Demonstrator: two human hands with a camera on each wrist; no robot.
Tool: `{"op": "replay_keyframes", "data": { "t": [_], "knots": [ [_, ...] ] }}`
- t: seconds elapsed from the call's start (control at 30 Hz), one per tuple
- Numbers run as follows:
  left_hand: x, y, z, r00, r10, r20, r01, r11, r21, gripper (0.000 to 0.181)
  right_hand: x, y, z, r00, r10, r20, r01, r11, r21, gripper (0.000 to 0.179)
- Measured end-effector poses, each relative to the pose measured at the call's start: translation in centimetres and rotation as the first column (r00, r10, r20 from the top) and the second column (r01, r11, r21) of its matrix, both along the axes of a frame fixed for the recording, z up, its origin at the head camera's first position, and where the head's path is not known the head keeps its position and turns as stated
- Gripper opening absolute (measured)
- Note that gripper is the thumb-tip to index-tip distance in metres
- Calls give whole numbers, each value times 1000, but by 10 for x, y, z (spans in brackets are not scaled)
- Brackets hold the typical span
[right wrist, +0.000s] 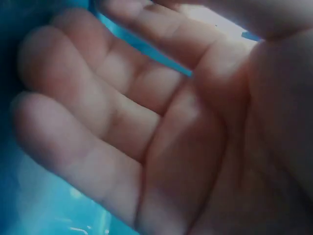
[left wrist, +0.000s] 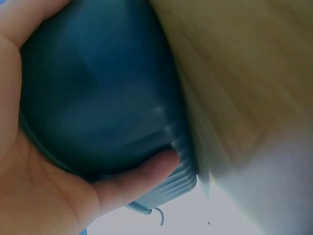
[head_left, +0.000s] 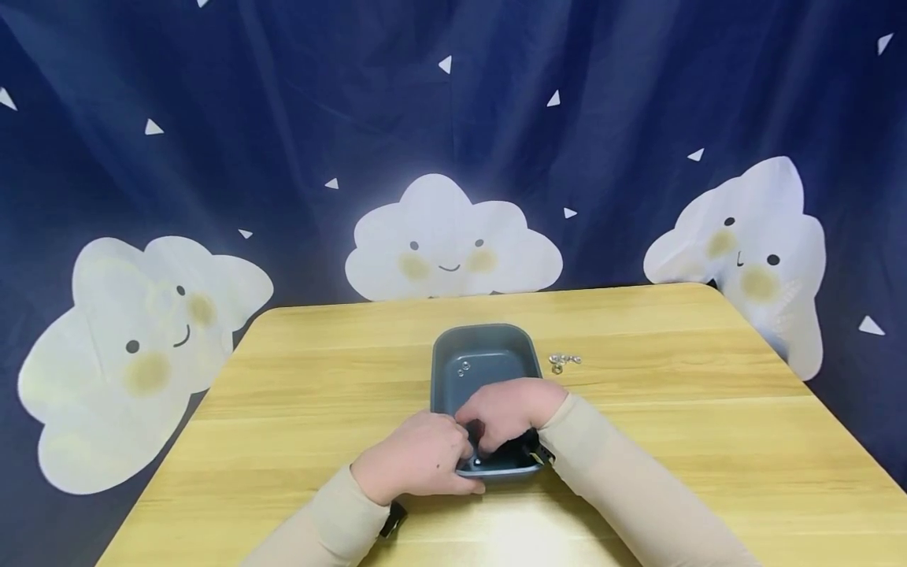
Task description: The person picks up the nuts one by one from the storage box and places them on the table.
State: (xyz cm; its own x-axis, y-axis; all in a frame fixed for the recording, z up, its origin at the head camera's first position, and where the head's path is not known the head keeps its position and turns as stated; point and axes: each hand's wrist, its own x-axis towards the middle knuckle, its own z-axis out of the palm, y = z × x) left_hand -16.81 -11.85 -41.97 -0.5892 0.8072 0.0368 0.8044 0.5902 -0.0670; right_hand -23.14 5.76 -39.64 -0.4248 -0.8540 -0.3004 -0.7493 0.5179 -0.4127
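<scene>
A dark blue-grey box (head_left: pixel 489 337) with rounded corners stands on the table. My left hand (head_left: pixel 420 458) grips its near left corner, fingers over the rim and thumb along the outer wall; the left wrist view shows that thumb (left wrist: pixel 142 178) against the ribbed side. Inside the near part of the box is my right hand (head_left: pixel 512 409), its fingers bent downward. Its fingertips are partly hidden, so whether they pinch anything does not show. Close by them lies a small shiny piece (head_left: pixel 478 461). Small ring-like metal pieces (head_left: pixel 465 366) lie farther back on the box floor.
Several small shiny metal pieces (head_left: pixel 563 360), some looking like nuts, lie on the wooden table (head_left: pixel 340 370) just right of the box. Behind the table hangs a dark blue curtain (head_left: pixel 397 94) with white clouds and triangles.
</scene>
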Motion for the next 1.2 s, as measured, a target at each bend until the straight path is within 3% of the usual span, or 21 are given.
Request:
{"op": "replay_keyframes", "data": {
  "t": [0.23,0.4,0.47,0.63,0.73,0.87,1.03,1.2],
  "knots": [
    [2,-1,-1,1000,1,17,-1,1000,17,50,-2,-2,-10,995,54,83,-56,998,25,21],
    [2,-2,-2,999,-14,41,11,998,58,26,-3,-4,-13,992,89,88,-94,994,48,19],
    [2,-2,-2,999,-14,44,11,998,65,25,-3,-4,-13,988,85,128,-93,994,61,20],
    [1,-2,-2,1000,14,25,-15,999,41,47,-2,-3,-11,961,52,271,-81,992,97,22],
    [0,-2,-2,999,29,25,-29,999,30,58,-1,-4,-10,955,58,292,-93,990,107,23],
    [0,-2,-2,999,27,25,-28,999,28,58,0,-4,-9,951,61,303,-98,989,111,22],
    [1,-1,0,1000,17,18,-17,1000,12,57,1,-3,-11,964,60,257,-94,988,120,24],
    [1,0,1,1000,10,22,-10,1000,7,56,1,-2,-9,1000,5,26,-9,992,126,24]
  ]
}}
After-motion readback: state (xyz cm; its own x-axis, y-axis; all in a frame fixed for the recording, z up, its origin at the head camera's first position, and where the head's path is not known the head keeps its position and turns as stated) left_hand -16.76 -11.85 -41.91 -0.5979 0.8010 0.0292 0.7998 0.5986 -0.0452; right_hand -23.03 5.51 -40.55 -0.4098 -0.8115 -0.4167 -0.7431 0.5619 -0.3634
